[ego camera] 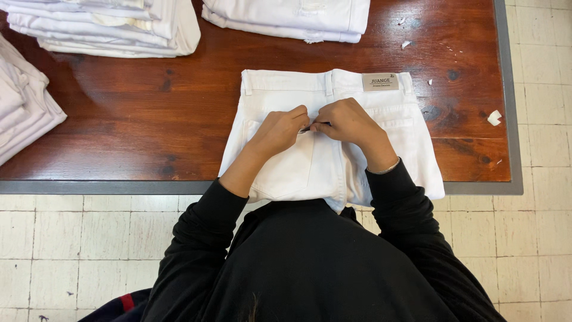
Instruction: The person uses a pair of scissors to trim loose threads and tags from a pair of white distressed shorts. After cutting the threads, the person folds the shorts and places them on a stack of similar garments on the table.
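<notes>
I see white jeans lying flat at the table front edge, waistband away from me, so pockets face up. L hand pinches fabric taut; R hand pinches a small dark tool at the pocket seam. Folded white stacks sit well apart.

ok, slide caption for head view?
Both hands pinch a small dark tool at the back pocket of white jeans on a wooden table.

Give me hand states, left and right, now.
Left hand: closed, pinching the white jeans at the back pocket.
Right hand: closed on a small dark tool; kind cannot be told.
</notes>
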